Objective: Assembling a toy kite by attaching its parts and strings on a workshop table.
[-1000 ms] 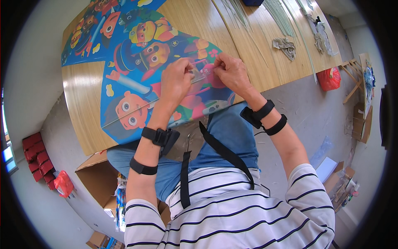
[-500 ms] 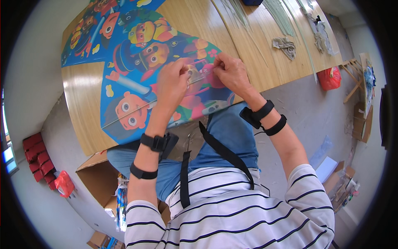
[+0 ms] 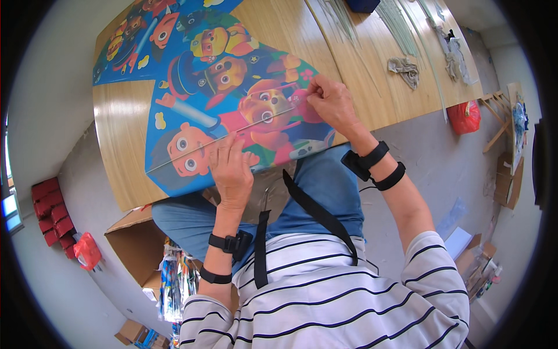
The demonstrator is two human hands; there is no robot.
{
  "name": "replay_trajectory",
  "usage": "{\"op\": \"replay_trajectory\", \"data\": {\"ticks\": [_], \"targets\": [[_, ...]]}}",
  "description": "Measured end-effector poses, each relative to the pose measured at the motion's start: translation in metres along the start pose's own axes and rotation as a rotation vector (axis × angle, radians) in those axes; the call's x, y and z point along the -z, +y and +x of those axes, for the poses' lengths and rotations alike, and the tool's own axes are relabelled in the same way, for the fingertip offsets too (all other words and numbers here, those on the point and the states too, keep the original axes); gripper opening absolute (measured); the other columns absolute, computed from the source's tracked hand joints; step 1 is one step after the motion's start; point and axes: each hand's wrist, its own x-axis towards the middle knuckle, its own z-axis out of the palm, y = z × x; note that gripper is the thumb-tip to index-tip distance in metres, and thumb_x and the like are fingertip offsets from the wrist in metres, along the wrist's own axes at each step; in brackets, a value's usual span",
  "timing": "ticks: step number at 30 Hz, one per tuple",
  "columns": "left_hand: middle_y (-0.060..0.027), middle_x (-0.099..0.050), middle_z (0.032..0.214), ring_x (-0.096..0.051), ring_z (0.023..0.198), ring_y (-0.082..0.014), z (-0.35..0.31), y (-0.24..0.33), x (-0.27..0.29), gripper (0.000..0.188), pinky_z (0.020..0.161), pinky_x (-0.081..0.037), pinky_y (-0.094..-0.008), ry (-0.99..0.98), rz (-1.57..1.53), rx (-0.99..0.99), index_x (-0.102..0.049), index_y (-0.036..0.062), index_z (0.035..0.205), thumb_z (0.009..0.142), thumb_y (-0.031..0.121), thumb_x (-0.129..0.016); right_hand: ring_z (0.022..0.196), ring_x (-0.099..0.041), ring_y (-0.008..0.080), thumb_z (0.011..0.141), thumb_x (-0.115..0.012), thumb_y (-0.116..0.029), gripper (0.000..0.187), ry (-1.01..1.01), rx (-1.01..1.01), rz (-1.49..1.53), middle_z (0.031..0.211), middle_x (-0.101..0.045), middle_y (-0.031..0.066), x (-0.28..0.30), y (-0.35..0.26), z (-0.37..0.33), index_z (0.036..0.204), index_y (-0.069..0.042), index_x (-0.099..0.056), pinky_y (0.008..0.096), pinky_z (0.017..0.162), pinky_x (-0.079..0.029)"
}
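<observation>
A glossy blue printed sheet (image 3: 192, 113) with cartoon figures lies on the wooden table (image 3: 119, 134). Across it, on a slant, runs a thin pale rod (image 3: 247, 126). My left hand (image 3: 231, 173) rests on the sheet's near part, fingers stretched out and fingertips at the rod. Further right, my right hand (image 3: 334, 104) is closed in a pinch over the sheet's right edge, close to the rod's upper end. What its fingertips hold is too small to make out.
Bundles of thin rods (image 3: 398, 29) and a crumpled grey cloth (image 3: 404, 71) lie at the table's far right. A red plastic bag (image 3: 465, 118) sits past the table's right edge. Below left stands an open cardboard box (image 3: 133, 247).
My left hand has left its place beside the right hand and come down left onto the sheet, its fingers straightening. The right hand stays pinched near the sheet's right edge.
</observation>
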Motion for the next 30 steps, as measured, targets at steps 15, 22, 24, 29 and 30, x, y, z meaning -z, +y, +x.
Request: {"op": "replay_trajectory", "data": {"ticks": [15, 22, 24, 29, 30], "targets": [[-0.0106, -0.062, 0.114, -0.055, 0.108, -0.0314, -0.013, -0.003, -0.001, 0.030, 0.092, -0.041, -0.0429, 0.015, 0.040, -0.006, -0.066, 0.0020, 0.102, 0.073, 0.008, -0.071, 0.074, -0.066, 0.0324, 0.073, -0.062, -0.008, 0.013, 0.010, 0.005, -0.005, 0.076, -0.066, 0.0142, -0.005, 0.008, 0.002, 0.086, -0.006, -0.064, 0.0403, 0.067, -0.051], [-0.0123, -0.063, 0.113, -0.056, 0.106, -0.0347, -0.013, -0.007, 0.005, 0.025, 0.093, -0.042, -0.0445, 0.020, 0.043, 0.049, -0.065, 0.0004, 0.100, 0.076, 0.004, -0.069, 0.070, -0.065, 0.0289, 0.075, -0.062, -0.007, 0.012, -0.014, -0.037, 0.051, 0.074, -0.066, 0.0130, -0.006, 0.007, 0.002, 0.087, -0.006, -0.063, 0.0367, 0.065, -0.050], [-0.0124, -0.063, 0.113, -0.055, 0.106, -0.0350, -0.015, -0.008, 0.005, 0.024, 0.093, -0.042, -0.0444, 0.027, 0.047, 0.054, -0.065, 0.0004, 0.100, 0.076, 0.004, -0.069, 0.070, -0.065, 0.0282, 0.075, -0.062, -0.007, 0.012, -0.023, -0.044, 0.049, 0.074, -0.066, 0.0126, -0.006, 0.008, 0.002, 0.087, -0.006, -0.063, 0.0362, 0.065, -0.051], [-0.0130, -0.063, 0.113, -0.056, 0.107, -0.0348, -0.018, -0.012, 0.014, 0.024, 0.094, -0.042, -0.0446, 0.016, 0.104, 0.099, -0.064, 0.0006, 0.101, 0.077, 0.004, -0.068, 0.070, -0.066, 0.0255, 0.075, -0.063, -0.006, 0.012, -0.024, -0.050, 0.049, 0.074, -0.067, 0.0109, -0.006, 0.008, 0.002, 0.087, -0.006, -0.063, 0.0345, 0.065, -0.051], [-0.0130, -0.063, 0.113, -0.056, 0.107, -0.0348, -0.021, -0.018, 0.015, 0.024, 0.094, -0.042, -0.0446, 0.017, 0.108, 0.101, -0.064, 0.0006, 0.101, 0.077, 0.004, -0.068, 0.070, -0.066, 0.0255, 0.075, -0.063, -0.006, 0.012, -0.027, -0.048, 0.052, 0.074, -0.067, 0.0109, -0.005, 0.008, 0.002, 0.087, -0.006, -0.063, 0.0345, 0.065, -0.051]]}}
